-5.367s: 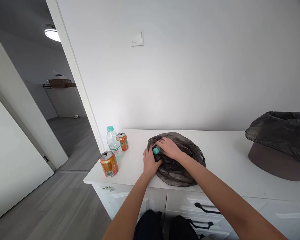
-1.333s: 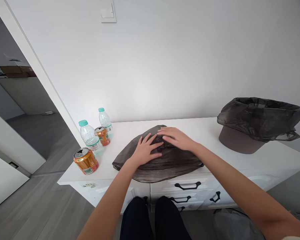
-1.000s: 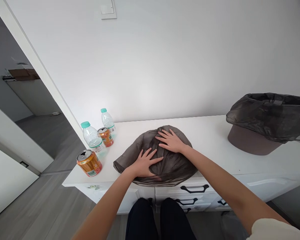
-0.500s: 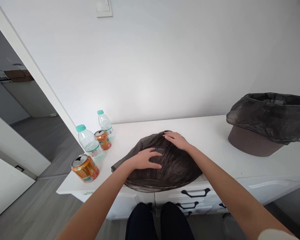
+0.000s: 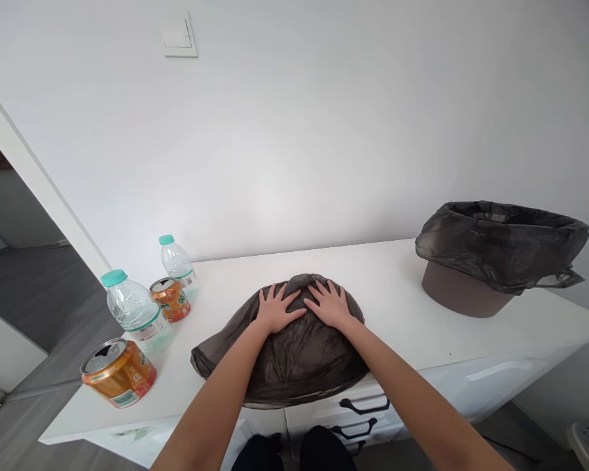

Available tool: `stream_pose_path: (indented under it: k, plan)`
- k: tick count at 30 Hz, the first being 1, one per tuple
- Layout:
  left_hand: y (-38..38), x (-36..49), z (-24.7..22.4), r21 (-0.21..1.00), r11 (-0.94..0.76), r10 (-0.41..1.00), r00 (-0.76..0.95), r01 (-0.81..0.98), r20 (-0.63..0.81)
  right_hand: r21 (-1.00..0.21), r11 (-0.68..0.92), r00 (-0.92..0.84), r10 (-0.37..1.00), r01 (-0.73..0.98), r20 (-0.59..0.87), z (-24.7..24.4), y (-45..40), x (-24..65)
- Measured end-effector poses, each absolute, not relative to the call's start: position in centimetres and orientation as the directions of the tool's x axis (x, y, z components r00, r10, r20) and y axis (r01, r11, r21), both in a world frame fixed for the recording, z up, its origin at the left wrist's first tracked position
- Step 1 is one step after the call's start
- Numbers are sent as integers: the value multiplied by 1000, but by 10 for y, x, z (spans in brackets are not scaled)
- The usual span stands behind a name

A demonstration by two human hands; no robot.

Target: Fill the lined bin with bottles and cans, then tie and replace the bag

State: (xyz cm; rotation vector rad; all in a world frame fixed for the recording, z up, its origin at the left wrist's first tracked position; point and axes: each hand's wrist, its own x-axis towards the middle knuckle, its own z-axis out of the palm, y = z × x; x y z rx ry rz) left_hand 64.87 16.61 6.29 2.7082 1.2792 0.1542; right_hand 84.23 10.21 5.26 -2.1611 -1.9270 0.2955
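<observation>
A dark, translucent plastic bag [image 5: 299,366] lies bunched over the front edge of a white cabinet top. My left hand [image 5: 277,310] rests on its upper part with the fingers spread. Close beside it, my right hand [image 5: 330,305] is spread flat on the same bag. Both palms face down, and neither hand grips the plastic. What lies beneath the bag, if anything, is hidden.
On the left stand two clear bottles [image 5: 135,304] with teal caps and two orange cans [image 5: 120,376]. A brown bin [image 5: 464,291] lined with a dark bag stands at the right. Black drawer handles [image 5: 363,405] jut from the cabinet front [image 5: 422,386].
My hands have come to lie flat and nearly level on the bag; before, the left hovered lower and the right sat at the far rim. The whole view has shifted slightly.
</observation>
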Motion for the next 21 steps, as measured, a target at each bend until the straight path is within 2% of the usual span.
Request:
stream_pose_path:
  k: [5,8,12,14,17,21]
  plan:
    - [165,651,70,166,-620,781,624,767,31,-284,-109,108,994,953,-18,57,99,845]
    - [160,651,73,163,-622,780,625,766,39,-299,-91,114,992,950,59,61,100,844]
    - [150,649,76,135,-670,733,623,730,272,-298,-15,120,932,955,341,70,107,833]
    - [147,647,76,124,-699,694,625,705,358,-254,66,39,920,965,389,72,112,826]
    - [149,647,74,151,-700,704,640,698,308,-214,105,-44,961,971,271,72,120,820]
    - [160,649,66,156,-649,760,630,744,158,-239,43,-19,995,970,102,65,127,820]
